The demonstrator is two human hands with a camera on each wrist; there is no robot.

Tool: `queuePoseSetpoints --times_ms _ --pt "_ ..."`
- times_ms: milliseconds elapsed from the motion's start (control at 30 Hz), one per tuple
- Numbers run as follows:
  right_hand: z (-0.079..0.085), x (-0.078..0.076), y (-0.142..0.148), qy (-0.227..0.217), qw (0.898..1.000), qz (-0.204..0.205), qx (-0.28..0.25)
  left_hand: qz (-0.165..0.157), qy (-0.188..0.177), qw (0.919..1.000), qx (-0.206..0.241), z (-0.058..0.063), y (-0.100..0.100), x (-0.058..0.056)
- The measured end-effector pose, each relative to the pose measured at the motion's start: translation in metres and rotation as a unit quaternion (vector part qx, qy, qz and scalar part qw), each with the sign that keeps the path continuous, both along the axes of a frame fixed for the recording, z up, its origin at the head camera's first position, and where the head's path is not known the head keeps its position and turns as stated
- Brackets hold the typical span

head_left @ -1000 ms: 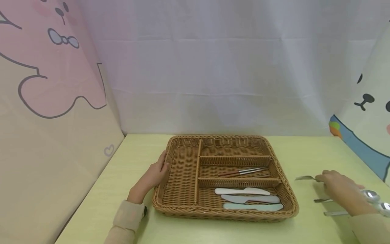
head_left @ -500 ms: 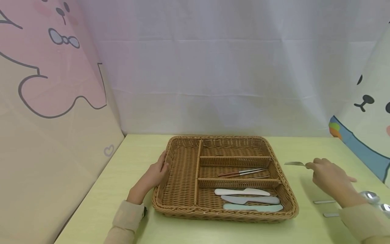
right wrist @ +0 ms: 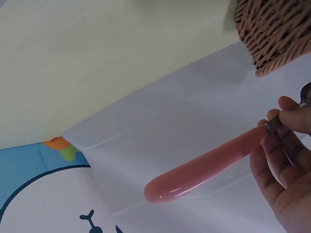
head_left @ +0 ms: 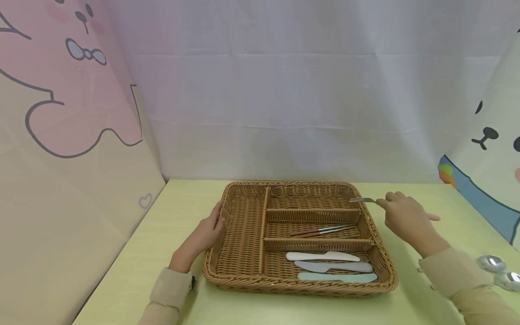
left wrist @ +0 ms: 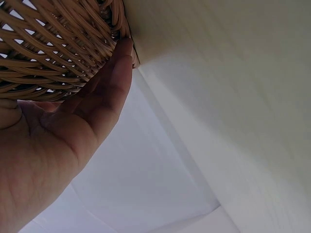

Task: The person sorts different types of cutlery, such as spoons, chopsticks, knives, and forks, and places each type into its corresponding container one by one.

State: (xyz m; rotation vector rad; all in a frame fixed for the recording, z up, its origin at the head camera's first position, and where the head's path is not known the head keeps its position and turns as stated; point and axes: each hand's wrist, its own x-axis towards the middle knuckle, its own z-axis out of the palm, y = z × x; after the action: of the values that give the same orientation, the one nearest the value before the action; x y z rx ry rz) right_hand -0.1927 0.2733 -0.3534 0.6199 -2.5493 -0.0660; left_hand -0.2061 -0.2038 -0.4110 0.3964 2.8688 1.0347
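Note:
My left hand [head_left: 207,232] rests against the outer left wall of the wicker cutlery basket [head_left: 243,234]. In the left wrist view its fingers [left wrist: 109,92] lie fairly straight along the wicker. My right hand [head_left: 406,219] pinches a fork [head_left: 363,200] near its neck, with the tines over the right rim at the back compartment. The fork's glossy pink handle [right wrist: 209,167] sticks out behind the hand in the right wrist view. Inside the basket, brown-and-silver chopsticks [head_left: 321,230] lie in the middle compartment. White [head_left: 322,256], grey [head_left: 333,266] and mint [head_left: 337,276] knives lie in the front one.
Two metal spoons [head_left: 491,263] lie on the pale yellow table [head_left: 414,298] at the right, partly hidden by the right sleeve [head_left: 455,273]. A white cloth [head_left: 260,108] hangs behind the table, and printed cloths stand along both sides.
My right hand has lifted the fork off the table and carried it left and away from me, to the basket's right rim. My left hand and the basket have stayed put.

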Motion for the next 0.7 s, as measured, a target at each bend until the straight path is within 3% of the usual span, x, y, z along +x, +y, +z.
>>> queuePoseSetpoints --times_ms 333,700 --pt "0.008 -0.02 -0.046 -0.029 0.998 0.021 0.055 0.002 -0.006 1.0 -0.001 0.0 -0.001 0.0" --pt "0.002 -0.038 -0.076 -0.026 0.997 0.057 0.051 0.001 0.0 1.0 0.0 0.001 0.0 0.0"
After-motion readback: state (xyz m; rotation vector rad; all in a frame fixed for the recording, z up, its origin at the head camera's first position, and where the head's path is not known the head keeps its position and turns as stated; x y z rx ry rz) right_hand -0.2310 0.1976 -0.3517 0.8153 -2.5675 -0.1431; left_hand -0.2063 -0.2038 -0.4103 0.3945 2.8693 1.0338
